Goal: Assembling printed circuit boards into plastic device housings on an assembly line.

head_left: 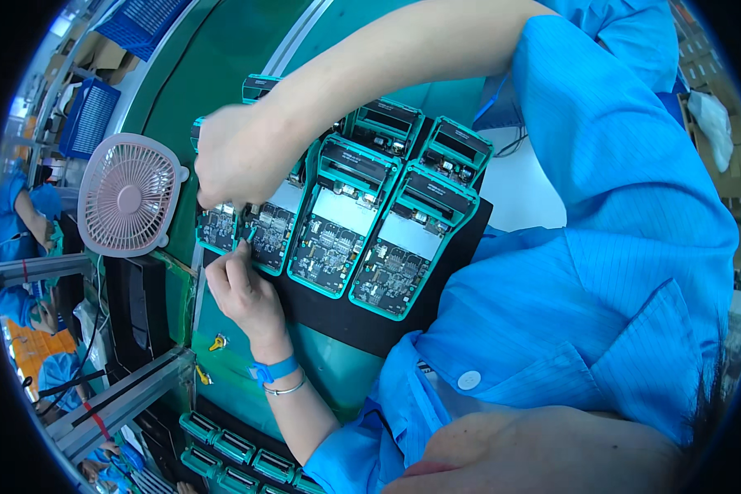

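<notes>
Several teal-edged device housings with exposed circuit boards (pixel 329 251) lie in rows on a black mat (pixel 321 317). My right hand (pixel 243 156) reaches across from above, fingers curled down over the leftmost housing (pixel 218 226). Whatever its fingers hold is hidden beneath the hand. Below it, my left hand (pixel 245 292) has its fingertips pinched together at the lower edge between the leftmost housing and its neighbour (pixel 267 235). What is in that pinch is too small to make out. A blue band (pixel 273 370) and a thin bracelet circle my left wrist.
A pink fan (pixel 130 196) stands left of the housings. Yellow small parts (pixel 218 342) lie on the green bench top. More teal housings (pixel 235 445) sit in rows at the bottom. Blue baskets (pixel 90 119) are at upper left; other people in blue (pixel 25 206) work at far left.
</notes>
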### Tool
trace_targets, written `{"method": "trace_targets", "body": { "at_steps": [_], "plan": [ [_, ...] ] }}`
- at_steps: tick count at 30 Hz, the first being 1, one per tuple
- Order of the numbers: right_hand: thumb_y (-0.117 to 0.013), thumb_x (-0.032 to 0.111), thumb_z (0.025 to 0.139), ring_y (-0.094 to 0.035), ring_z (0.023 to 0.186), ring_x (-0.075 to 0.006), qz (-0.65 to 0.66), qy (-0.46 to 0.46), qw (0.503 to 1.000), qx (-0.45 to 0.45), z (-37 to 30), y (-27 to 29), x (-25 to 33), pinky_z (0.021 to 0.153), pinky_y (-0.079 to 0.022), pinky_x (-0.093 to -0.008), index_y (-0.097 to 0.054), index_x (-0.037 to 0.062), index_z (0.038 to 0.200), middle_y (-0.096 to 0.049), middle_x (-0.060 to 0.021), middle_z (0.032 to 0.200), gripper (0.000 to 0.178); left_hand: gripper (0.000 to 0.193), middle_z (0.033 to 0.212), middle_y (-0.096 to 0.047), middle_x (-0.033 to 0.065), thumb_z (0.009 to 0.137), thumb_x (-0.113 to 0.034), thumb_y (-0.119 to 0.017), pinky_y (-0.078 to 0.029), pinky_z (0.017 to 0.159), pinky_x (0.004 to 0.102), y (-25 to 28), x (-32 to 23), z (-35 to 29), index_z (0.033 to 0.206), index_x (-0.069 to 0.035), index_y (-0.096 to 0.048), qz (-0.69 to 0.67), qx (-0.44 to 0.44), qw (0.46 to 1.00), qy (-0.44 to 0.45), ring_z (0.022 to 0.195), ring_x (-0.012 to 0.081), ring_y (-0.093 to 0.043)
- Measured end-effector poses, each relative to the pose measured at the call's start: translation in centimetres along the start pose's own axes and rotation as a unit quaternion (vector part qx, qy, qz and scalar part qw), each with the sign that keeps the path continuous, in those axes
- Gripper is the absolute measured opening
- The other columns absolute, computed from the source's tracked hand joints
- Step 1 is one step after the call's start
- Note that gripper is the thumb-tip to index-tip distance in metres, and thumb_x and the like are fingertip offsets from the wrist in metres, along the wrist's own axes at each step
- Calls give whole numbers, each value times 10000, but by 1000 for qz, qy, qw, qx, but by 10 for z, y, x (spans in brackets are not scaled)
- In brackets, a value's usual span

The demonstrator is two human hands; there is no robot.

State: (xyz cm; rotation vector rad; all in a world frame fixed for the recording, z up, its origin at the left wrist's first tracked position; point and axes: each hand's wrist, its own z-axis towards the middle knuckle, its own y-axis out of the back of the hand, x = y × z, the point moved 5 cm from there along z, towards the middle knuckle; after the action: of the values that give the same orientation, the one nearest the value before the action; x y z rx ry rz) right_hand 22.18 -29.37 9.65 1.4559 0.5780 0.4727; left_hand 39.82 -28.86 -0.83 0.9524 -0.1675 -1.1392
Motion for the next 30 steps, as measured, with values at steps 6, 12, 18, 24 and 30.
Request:
{"method": "trace_targets", "body": {
  "at_steps": [6, 12, 18, 24, 30],
  "plan": [
    [-861, 337, 788, -582, 582, -151, 306, -153, 934, -103, -151, 37, -28, 530, -433, -332, -622, 36, 869, -586, -9, 639, 393, 337, 1187, -627, 168, 988, -64, -650, -510, 906, 363, 34, 28, -42, 1300, 49, -592, -44, -27, 975, 215, 1009, 265, -621],
    [-820, 213, 881, -560, 588, -88, 587, -273, 753, 112, -303, -53, 51, 512, -383, -276, -669, 4, 871, -583, -23, 659, 258, 551, 1339, -575, 153, 1026, -141, -642, -479, 982, 313, 33, 17, -62, 1481, 72, -415, -299, 89, 866, 390, 1054, 175, -591],
    [-815, 151, 872, -549, 545, -65, 797, -360, 484, -36, -276, -111, 111, 445, -319, -235, -677, -26, 883, -687, -96, 750, 224, 484, 1137, -639, 64, 1019, -197, -671, -448, 759, 228, 29, 39, -71, 1397, 54, -504, -389, 56, 790, 470, 896, 70, -565],
    [-781, 135, 906, -498, 487, -32, 741, -359, 559, -101, -276, -104, 117, 409, -291, -225, -670, 12, 959, -686, -61, 708, 174, 202, 975, -648, -53, 1011, -220, -685, -349, 605, 169, 18, 41, -62, 1128, -66, -628, -456, 94, 742, 481, 760, -10, -525],
    [-730, 119, 945, -510, 485, -42, 703, -283, 632, -158, -282, -71, 106, 449, -362, -241, -590, 25, 874, -543, 17, 563, 182, 92, 837, -629, -69, 1014, -174, -672, -337, 552, 170, 49, 5, -41, 968, -112, -621, -458, 29, 789, 409, 656, -15, -493]
  ]
}}
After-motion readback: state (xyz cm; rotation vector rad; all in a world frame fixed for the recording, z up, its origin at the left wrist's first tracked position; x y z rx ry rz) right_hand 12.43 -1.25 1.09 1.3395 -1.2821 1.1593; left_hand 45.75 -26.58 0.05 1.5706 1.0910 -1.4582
